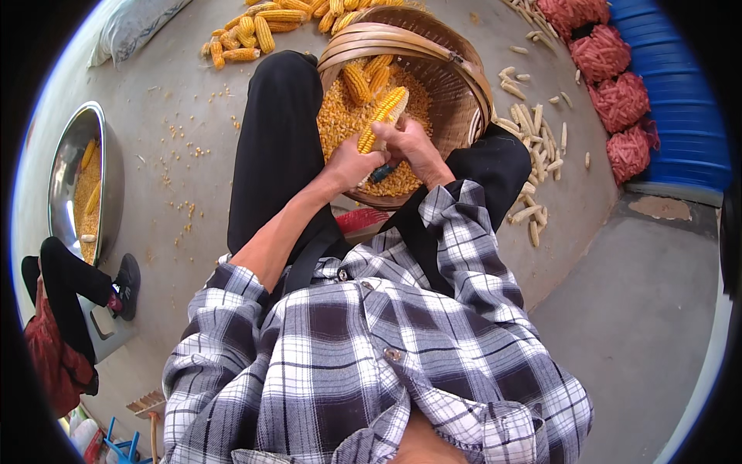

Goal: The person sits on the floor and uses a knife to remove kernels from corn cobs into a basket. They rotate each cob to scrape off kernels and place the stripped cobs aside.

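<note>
A partly shelled corn cob (384,118) is held between my two hands, tilted up and to the right. My left hand (355,163) is closed around its lower end. My right hand (416,146) grips it from the right, with the thumb against the kernels. Bare, pale cob shows along its right side near the tip. A dark teal object (381,173) shows just under my hands; what it is cannot be told. Both hands are over a woven bamboo basket (458,110) between my knees. Loose kernels (342,116) and several whole corn cobs (357,83) lie inside.
More corn cobs (264,35) are heaped beyond the basket. Stripped cobs (536,145) lie to the right, near red mesh sacks (603,52). At left, a person's leg (75,278) is beside a metal basin (104,174) holding corn. Kernels are scattered on the floor (191,174).
</note>
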Available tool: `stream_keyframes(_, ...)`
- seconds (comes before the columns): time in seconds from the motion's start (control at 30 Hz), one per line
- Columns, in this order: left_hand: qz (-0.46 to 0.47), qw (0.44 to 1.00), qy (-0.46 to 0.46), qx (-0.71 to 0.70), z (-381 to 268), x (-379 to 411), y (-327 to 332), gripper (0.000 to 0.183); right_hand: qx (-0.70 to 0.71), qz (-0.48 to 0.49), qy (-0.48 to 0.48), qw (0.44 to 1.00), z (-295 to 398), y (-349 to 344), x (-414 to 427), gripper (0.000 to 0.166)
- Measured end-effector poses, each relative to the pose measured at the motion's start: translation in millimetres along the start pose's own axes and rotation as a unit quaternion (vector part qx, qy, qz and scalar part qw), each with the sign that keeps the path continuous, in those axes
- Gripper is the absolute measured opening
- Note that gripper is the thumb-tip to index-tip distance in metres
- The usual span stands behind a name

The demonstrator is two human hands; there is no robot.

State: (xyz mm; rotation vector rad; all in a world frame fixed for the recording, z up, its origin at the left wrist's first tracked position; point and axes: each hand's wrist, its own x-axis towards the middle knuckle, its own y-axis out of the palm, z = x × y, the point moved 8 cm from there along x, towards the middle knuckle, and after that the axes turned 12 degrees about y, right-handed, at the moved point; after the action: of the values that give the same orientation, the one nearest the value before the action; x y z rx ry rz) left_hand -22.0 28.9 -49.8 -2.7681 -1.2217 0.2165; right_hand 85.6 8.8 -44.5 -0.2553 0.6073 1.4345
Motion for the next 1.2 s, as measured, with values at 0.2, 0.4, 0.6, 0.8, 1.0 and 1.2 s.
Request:
stream_keyframes(0.2, 0.045, 0.992, -0.080, -0.087, 6, -6, 4, 0.031, 0.047, 0.016, 0.073, 0.996, -8, 6, -10, 0.038)
stream_keyframes(0.4, 0.027, 0.998, -0.046, -0.043, -4, -3, 2, 0.030, -0.011, 0.013, 0.047, 0.999, -4, 11, -9, 0.035)
stream_keyframes(0.6, 0.075, 0.989, -0.113, -0.056, 3, -6, 2, 0.035, 0.042, 0.045, 0.094, 0.994, -20, 10, -6, 0.036)
stream_keyframes(0.8, 0.048, 0.993, -0.090, -0.059, 1, -3, -1, 0.040, 0.021, 0.058, 0.040, 0.997, -12, 16, -7, 0.037)
stream_keyframes(1.0, 0.047, 0.991, -0.097, -0.085, 10, -4, -2, 0.054, -0.003, 0.053, 0.063, 0.997, -17, 17, -5, 0.036)
stream_keyframes(1.2, 0.040, 0.990, -0.038, -0.126, -10, 0, -4, 0.048, 0.084, 0.062, 0.056, 0.993, -14, 15, -6, 0.035)
